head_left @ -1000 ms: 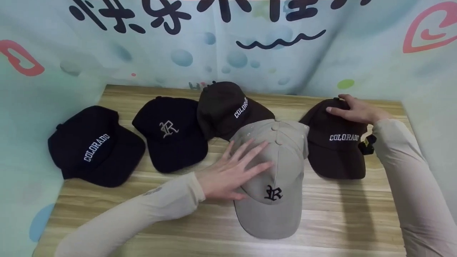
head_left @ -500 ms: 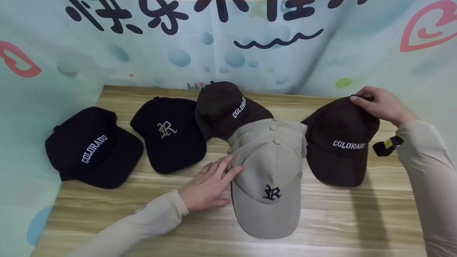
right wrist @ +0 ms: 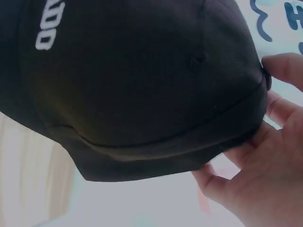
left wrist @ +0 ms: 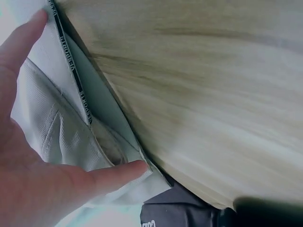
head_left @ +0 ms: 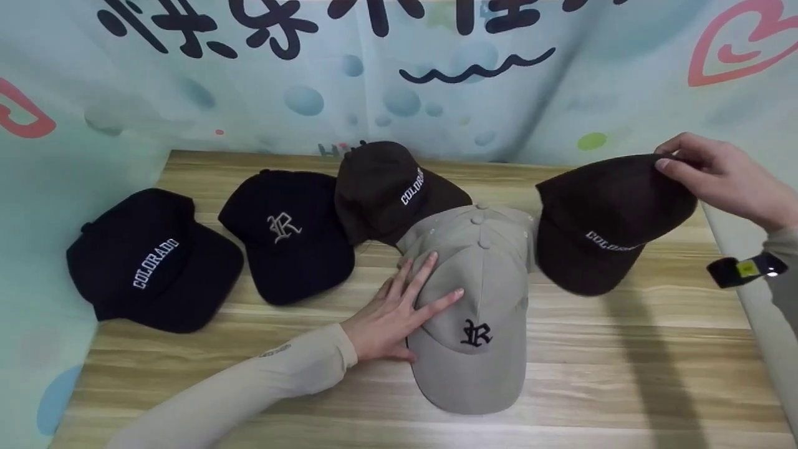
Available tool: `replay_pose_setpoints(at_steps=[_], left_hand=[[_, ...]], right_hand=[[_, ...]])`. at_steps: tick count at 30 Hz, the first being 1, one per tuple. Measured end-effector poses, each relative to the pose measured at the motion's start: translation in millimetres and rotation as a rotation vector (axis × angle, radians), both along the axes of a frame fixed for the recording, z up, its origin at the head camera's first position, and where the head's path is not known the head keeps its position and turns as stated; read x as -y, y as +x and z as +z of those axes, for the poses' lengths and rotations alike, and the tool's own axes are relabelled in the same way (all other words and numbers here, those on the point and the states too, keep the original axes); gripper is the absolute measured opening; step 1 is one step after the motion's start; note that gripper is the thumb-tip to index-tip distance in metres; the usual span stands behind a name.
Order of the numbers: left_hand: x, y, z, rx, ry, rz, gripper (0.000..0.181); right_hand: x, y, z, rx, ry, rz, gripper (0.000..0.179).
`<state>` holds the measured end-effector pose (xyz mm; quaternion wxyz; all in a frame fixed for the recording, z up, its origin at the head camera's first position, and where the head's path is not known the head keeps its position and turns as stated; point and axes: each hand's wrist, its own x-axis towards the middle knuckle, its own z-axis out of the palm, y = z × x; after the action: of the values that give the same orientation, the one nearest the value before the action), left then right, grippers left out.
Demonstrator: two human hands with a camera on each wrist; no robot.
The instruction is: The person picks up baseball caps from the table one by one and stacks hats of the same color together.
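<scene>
In the head view my right hand (head_left: pixel 729 181) pinches the crown top of a dark brown baseball cap (head_left: pixel 614 206) with white COLORADO lettering. The cap is tilted, and its shadow falls on the tabletop. The right wrist view shows thumb and fingers (right wrist: pixel 284 71) at the top button of this cap (right wrist: pixel 142 85). My left hand (head_left: pixel 389 315) lies with spread, straight fingers on the left side of a stack of grey caps (head_left: pixel 499 299), whose front bears a dark R emblem. From the left wrist, that hand (left wrist: pixel 42 175) touches the grey fabric (left wrist: pixel 52 113).
Left of the stack are a navy COLORADO cap (head_left: pixel 149 259), a navy cap with a beige R (head_left: pixel 293 243) and another brown COLORADO cap (head_left: pixel 380 193). They share a wood-grain table (head_left: pixel 598 368). A printed cloth (head_left: pixel 386 75) hangs behind it.
My right hand has lifted the brown cap by its crown, moving right and tilting it. The left hand drew back slightly, then spread again over the grey caps.
</scene>
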<state>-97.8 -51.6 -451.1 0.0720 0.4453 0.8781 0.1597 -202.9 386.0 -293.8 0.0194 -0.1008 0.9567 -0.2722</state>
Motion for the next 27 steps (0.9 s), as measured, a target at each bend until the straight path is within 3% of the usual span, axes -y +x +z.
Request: replay_pose_setpoints(at_steps=[7,18,27], left_hand=[[-9.3,-3.8,-1.8,-0.02,-0.03,-0.014,0.123],[-23.8,-6.1,-0.1,-0.054,-0.048,-0.058,0.122],[-33.2,-7.1,0.1,-0.041,-0.064,-0.058,0.121]], right_hand=[[-7.9,4.6,18.6,-0.094,0.125,-0.022,0.022],[-15.8,4.9,29.9,-0.248,0.001,-0.067,0.013],[-27.5,5.7,31.8,-0.298,0.031,-0.143,0.011]])
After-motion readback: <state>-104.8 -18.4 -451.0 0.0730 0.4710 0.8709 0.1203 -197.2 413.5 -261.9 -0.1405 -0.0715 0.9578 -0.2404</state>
